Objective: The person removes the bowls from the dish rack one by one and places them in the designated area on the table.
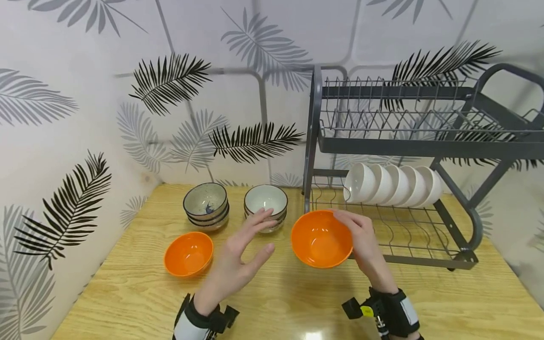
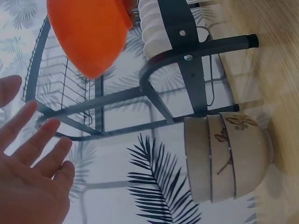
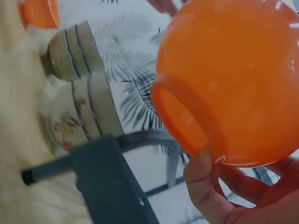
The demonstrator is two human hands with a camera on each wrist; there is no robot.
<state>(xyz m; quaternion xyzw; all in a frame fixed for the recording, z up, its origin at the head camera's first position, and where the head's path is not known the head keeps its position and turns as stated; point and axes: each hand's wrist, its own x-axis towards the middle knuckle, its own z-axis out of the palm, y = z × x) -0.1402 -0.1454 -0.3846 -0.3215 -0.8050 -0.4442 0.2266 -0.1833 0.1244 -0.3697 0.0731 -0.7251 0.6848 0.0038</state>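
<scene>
- The right hand [image 1: 365,241] has its grip curled round the rim of an orange bowl [image 1: 320,238], thumb on the underside near the foot and fingers over the far edge, as the right wrist view shows.
- This held bowl is tilted, its opening facing the person, and is lifted clear of the desk [image 1: 140,293], just in front of the lower tier of the dish rack [image 1: 425,141].
- The left hand [image 1: 240,257] hovers beside the bowl with its grip spread, fingers straight and apart, holding nothing and not touching the bowl.
- The left fingertips lie in front of a stack of pale bowls [image 1: 266,204] standing on the desk just left of the rack's post.
- A second stack of speckled bowls with dark rims [image 1: 206,205] stands just left of that one.
- Another orange bowl [image 1: 189,253] sits upright on the desk, in front of the speckled stack and left of the left hand.
- A row of white bowls [image 1: 391,184] stands on edge at the back of the rack's lower tier.
- Leaf-patterned wallpaper [image 1: 170,85] covers the walls behind the desk.
</scene>
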